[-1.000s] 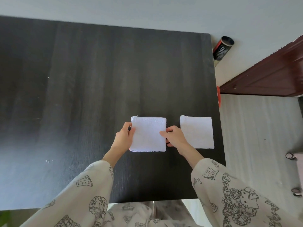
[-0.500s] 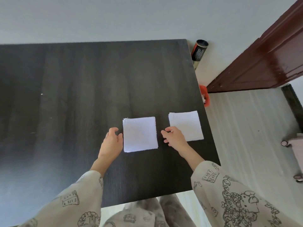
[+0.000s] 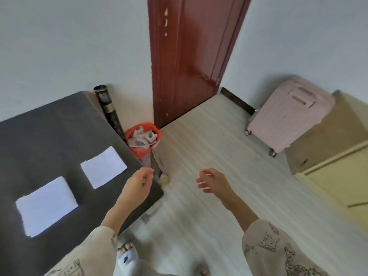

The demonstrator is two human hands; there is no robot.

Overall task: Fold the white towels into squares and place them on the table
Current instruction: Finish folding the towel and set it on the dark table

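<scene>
A pale wall and a light, striped plank floor frame the scene, with a glossy red-brown door, chipped in spots, standing beyond the dark table. The table is the largest nearby surface: matte, dark wood grain, with a squared corner. Well off to the right of the table, a pink hard-shell suitcase leans against a tan cabinet. Just beside the table's far edge stands a red bin stuffed with crumpled paper, and behind it a dark tube leans on the wall.

On the table lie two white towels, both folded flat into neat squares with a soft, slightly fuzzy face: the nearer towel sits toward the table's near side, the farther towel close to its right edge, apart from each other.

The left hand hangs over the table's corner, fingers loosely curled, holding nothing. The right hand hovers over the floor beyond the table, fingers relaxed and empty. Printed beige sleeves cover both arms.
</scene>
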